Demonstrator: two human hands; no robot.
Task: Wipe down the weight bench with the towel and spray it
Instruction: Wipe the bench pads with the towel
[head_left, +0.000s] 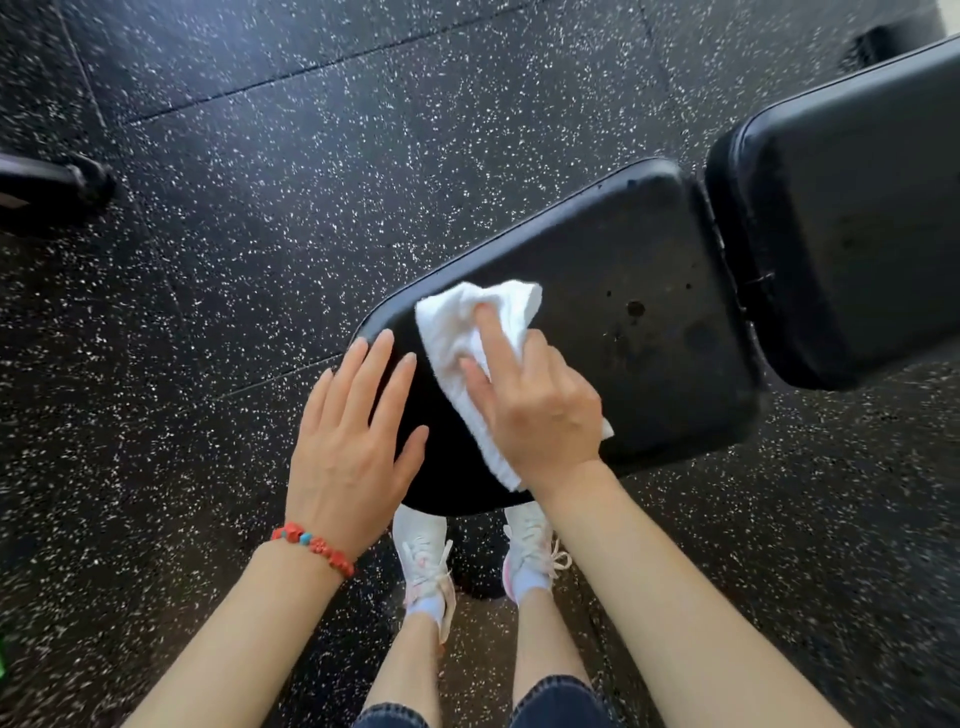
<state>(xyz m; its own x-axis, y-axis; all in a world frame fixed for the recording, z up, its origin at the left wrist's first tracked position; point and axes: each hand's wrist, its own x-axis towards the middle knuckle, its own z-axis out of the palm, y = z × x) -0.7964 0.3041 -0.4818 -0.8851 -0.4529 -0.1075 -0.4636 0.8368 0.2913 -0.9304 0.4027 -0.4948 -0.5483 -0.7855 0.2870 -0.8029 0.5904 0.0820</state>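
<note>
The black weight bench seat pad (623, 291) runs from the centre toward the right, and its back pad (857, 234) continues to the upper right. A folded white towel (467, 332) lies on the near end of the seat. My right hand (535, 400) presses down on the towel, index finger stretched along it. My left hand (353, 436) rests flat with straight fingers on the seat's near left edge, beside the towel, a red bead bracelet on its wrist. Dark wet spots show on the seat to the right of the towel. No spray bottle is in view.
The floor (311, 182) is black rubber with white speckles. A dark piece of gym equipment (57, 187) sits at the left edge. My two feet in white sneakers (426, 561) stand under the bench's near end.
</note>
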